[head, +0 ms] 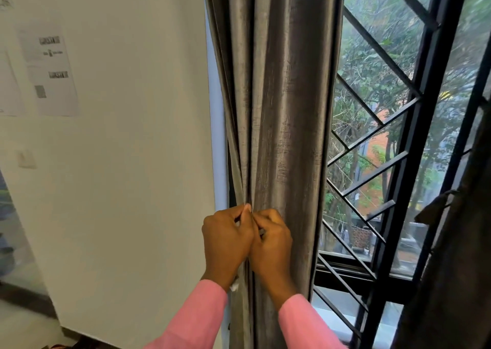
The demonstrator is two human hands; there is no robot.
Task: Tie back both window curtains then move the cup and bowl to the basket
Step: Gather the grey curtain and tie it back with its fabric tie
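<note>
The left grey curtain [281, 109] hangs gathered into folds beside the white wall. My left hand [225, 242] and my right hand [272, 245] are pressed together against its left edge at waist height. The fingers of both hands are curled and pinch something thin at the curtain's edge, most of it hidden by my fingers. A small white bit shows under my left wrist. The right dark curtain [457, 242] hangs at the frame's right edge, with a tie [435, 205] around it. Cup, bowl and basket are out of view.
A black metal window grille [398, 149] with diagonal bars stands right of the left curtain, with trees and buildings outside. Papers [50, 72] and a wall switch [26, 158] are on the white wall to the left. A window sill runs below.
</note>
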